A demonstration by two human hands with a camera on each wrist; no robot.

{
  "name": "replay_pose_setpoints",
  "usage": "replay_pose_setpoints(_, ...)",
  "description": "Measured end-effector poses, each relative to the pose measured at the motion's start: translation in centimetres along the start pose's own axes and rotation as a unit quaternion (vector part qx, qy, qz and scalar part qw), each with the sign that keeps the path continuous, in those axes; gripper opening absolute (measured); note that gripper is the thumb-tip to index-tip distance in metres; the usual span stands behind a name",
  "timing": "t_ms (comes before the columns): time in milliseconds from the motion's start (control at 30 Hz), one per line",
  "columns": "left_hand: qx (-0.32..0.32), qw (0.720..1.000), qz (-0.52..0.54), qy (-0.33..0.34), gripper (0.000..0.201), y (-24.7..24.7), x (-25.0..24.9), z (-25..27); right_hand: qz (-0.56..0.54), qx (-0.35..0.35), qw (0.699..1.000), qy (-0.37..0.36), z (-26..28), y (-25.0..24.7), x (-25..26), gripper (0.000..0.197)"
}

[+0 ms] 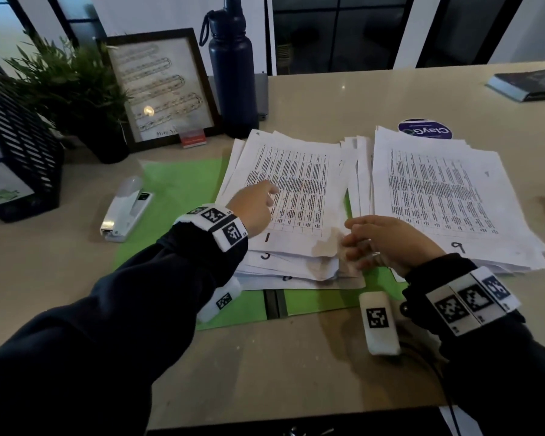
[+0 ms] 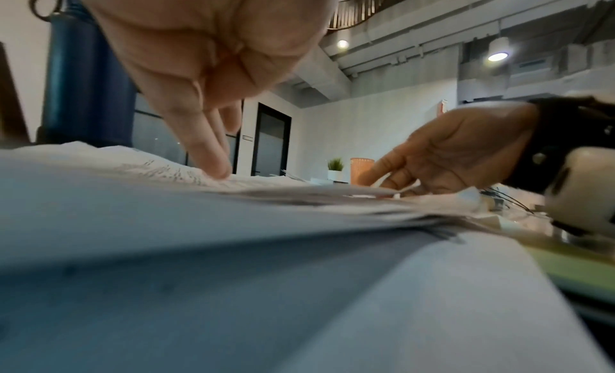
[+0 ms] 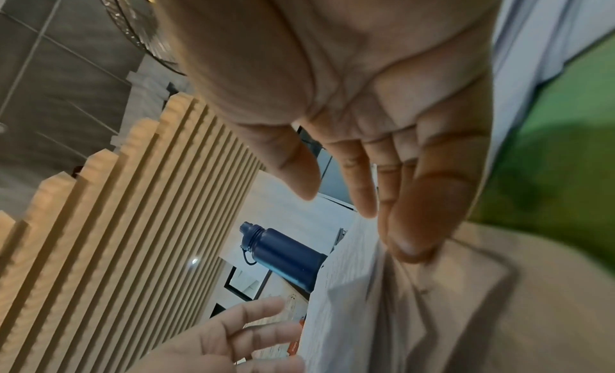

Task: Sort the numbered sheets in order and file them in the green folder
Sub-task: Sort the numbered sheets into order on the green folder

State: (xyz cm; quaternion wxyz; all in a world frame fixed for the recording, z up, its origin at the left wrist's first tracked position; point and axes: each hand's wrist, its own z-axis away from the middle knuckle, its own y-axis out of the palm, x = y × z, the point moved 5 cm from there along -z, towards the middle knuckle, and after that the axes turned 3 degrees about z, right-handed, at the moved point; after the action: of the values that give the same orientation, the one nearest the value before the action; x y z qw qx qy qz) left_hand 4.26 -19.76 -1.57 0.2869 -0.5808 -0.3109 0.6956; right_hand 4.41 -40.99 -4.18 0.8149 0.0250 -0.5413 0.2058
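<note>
Head view: a beige table holds an open green folder lying flat, with a loose stack of printed sheets resting on it. The top sheet shows a table of small text and a handwritten 1 near its lower edge; edges of lower sheets peek out below it, their numbers partly hidden. A second pile of sheets sits just to the right, partly on the folder, and its top page is marked 9.

The left hand lies on the top sheet with its fingers straight, fingertips pressing the paper (the left wrist view shows this contact clearly). The right hand is at the stack's lower right corner, fingers relaxed and extended, touching the curled sheet corners; it grips nothing that can be seen.

Behind the folder stand a dark blue water bottle, a framed picture and a green plant. A white stapler lies to the left, touching the folder's edge. A book rests at the far right.
</note>
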Motion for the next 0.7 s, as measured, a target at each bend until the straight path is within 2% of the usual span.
replay_pose_setpoints(100,-0.081,0.994,0.068,-0.023,0.048,-1.5,1.0,-0.5,0.01,0.013,1.0,0.002,0.1,0.1,-0.5,0.015)
replay_pose_setpoints(167,-0.089,0.995,0.036,-0.009,0.043,-1.8,1.3,-0.5,0.014,0.016,1.0,-0.001,0.1,0.0,-0.6,0.015)
replay_pose_setpoints(200,-0.061,0.998,0.001,0.013,0.039,-1.5,1.1,-0.4,0.016,0.017,1.0,-0.003,0.1,0.0,-0.6,0.016)
replay_pose_setpoints(267,0.055,0.991,-0.095,0.073,0.039,0.4,-0.2,0.6,0.022,0.021,1.0,-0.004,0.1,0.0,-0.5,0.017)
replay_pose_setpoints(333,0.182,0.949,-0.219,0.138,0.067,3.4,-1.5,2.1,0.02,0.033,0.999,-0.004,0.1,0.2,-0.4,0.019)
replay_pose_setpoints(400,0.239,0.909,-0.295,0.171,0.089,5.4,-2.5,3.2,0.009,0.051,0.999,-0.01,0.2,0.3,-0.4,0.02)
replay_pose_setpoints(433,0.243,0.905,-0.3,0.177,0.091,5.9,-2.6,3.3,0.004,0.065,0.998,-0.021,0.3,0.3,-0.3,0.022)
replay_pose_setpoints(533,0.194,0.931,-0.253,0.177,0.081,5.2,-2.3,2.4,-0.009,0.135,0.987,-0.083,0.8,0.9,0.1,0.031)
replay_pose_setpoints(633,0.134,0.964,-0.191,0.127,0.062,3.7,-2.2,1.8,-0.049,0.175,0.976,-0.119,1.1,1.8,0.3,0.043)
replay_pose_setpoints(700,0.164,0.972,-0.098,0.136,0.056,3.9,-2.6,2.1,-0.093,0.182,0.97,-0.128,0.9,2.3,0.3,0.051)
